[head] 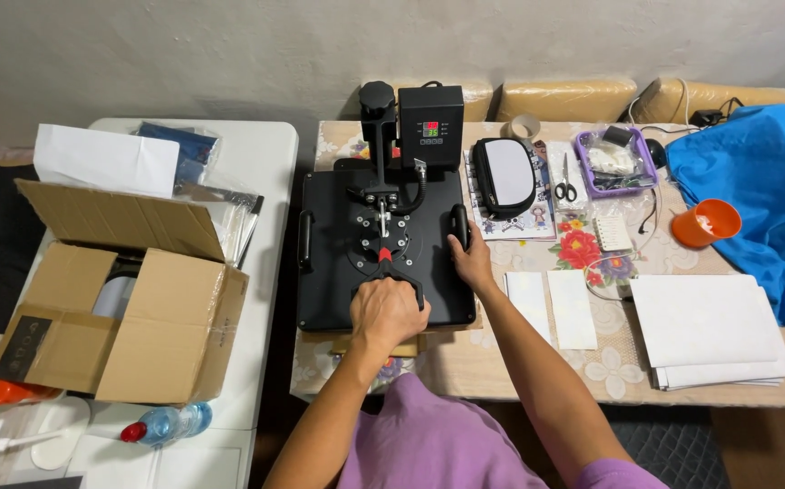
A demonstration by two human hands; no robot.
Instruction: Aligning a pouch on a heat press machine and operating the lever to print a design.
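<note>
While the left hand (387, 311) wraps its fingers tight around the front handle (408, 282) of the black heat press (379, 249), most of that handle is hidden beneath the fist. The right hand (472, 263) lies with loosely spread fingers against the press's right side grip (459, 224); whether it grasps it is unclear. The press sits closed on the table (501, 362), its lower plate concealed. An open cardboard box (130, 317) shows its contents only partly.
</note>
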